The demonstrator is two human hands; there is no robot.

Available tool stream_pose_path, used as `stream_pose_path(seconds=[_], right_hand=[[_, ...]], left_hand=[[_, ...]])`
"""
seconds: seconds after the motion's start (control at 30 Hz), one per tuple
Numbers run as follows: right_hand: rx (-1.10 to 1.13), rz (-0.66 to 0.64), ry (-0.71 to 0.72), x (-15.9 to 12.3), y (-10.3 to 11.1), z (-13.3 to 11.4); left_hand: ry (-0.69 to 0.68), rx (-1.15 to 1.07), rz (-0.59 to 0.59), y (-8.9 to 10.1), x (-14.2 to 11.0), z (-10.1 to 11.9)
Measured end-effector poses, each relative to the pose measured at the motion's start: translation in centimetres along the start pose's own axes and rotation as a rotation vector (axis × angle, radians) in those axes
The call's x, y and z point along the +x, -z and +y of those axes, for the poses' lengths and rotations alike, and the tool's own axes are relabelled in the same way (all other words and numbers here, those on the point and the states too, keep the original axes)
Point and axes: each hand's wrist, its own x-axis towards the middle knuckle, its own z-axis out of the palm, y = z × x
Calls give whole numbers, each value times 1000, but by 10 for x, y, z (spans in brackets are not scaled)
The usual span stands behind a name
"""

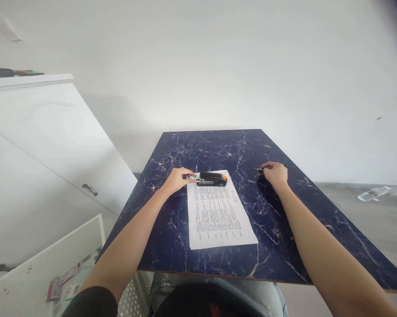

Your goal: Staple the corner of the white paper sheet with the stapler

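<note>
Stapler [212, 178], 1: black body, orange piece at its right end, metal at its left; lies crosswise over the far end of the printed paper [218, 215]. Paper: white, dense dark text, small reddish marks along the right edge; flat on the table [168, 229], between the 2 forearms. Left hand [178, 179]: thumb and fingers clamped on the metal end of the stapler. Right hand [276, 173]: well apart from the paper, low at the tabletop to its right, fingers curled, thumb and forefinger close together; cannot tell whether they meet or pinch something small. Table, 1: dark blue, pale marble-style veining, far edge near a white wall [201, 66]. At left: white cabinet [46, 132] with dark handle [90, 189]; below it, white basket [36, 268] containing packets [63, 281], details blurred. At right, on the floor: clear plastic bottle [376, 193], lying on its side. Nearest the camera: denim-clad legs [251, 293], partly under the table.
</note>
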Motion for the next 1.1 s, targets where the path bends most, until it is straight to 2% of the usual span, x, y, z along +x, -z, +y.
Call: stream_pose_path(seconds=[0.53,1.1], right_hand=[[-5,-15,41,-3,3,-8],[-68,-46,55,-1,0,-5]], left_hand=[[26,-54,-52,-3,1,0],[35,-39,-68,-5,1,-3]])
